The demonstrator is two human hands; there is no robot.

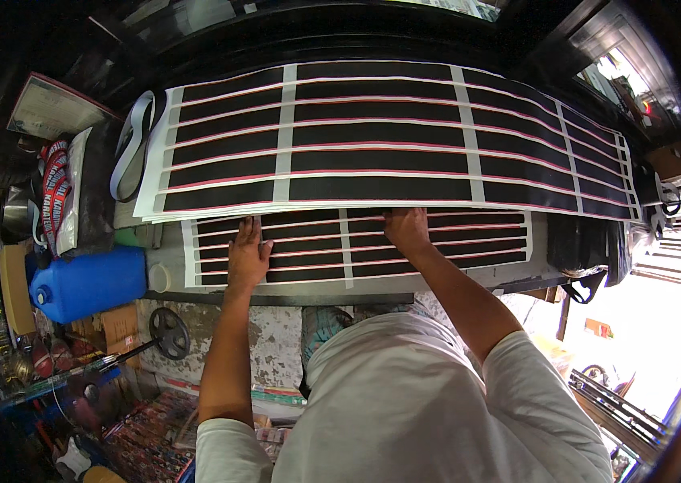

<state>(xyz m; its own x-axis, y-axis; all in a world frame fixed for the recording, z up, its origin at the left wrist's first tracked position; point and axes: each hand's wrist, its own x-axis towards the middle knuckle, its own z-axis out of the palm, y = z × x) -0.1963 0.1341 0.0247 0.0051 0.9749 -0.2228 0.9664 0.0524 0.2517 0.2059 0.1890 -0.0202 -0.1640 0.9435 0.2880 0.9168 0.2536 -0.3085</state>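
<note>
My left hand [249, 251] lies with its fingers stretched out on a smaller printed sheet [308, 259] of black bands split by white and red lines. Its fingertips reach the front edge of a larger stack of similar printed sheets [372, 133], which overlaps the smaller sheet's far side. Farther right, my right hand [408, 230] rests at that same overlap, over the smaller sheet. Its fingers point away and look bent; their tips are hard to make out, so whether they pinch an edge does not show.
Both sheets lie on a grey worktable [165, 256]. A coiled white strap [133, 149] stands at the stack's left end, near red lettered ribbons [56, 193]. A blue jerrycan [91, 282] sits front left, above a black handwheel [169, 332]. Black plastic bags [586, 245] hang at the right end.
</note>
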